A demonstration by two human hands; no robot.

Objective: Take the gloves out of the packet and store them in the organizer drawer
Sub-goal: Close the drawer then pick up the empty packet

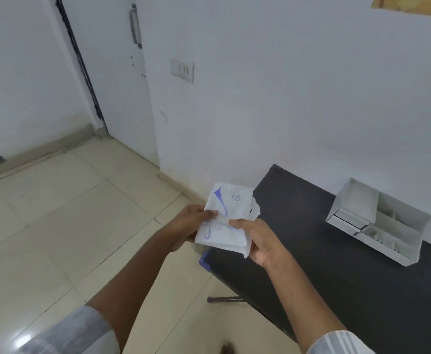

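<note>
A white paper glove packet [231,208] with blue print is held in the air over the left end of the black table [337,272]. My left hand [191,223] grips its left edge, thumb on top. My right hand [258,241] pinches its lower right part. A flap of white paper sticks out at the packet's right side. No bare gloves show. The white organizer [378,221] stands on the table by the wall, to the right of my hands, with its small drawer [347,221] on the left front and open compartments on top.
A white wall runs behind the table, with a switch plate [182,70] and a white door [112,72] to the left. Beige floor tiles [68,213] spread on the left. A table leg [224,299] shows under the table edge.
</note>
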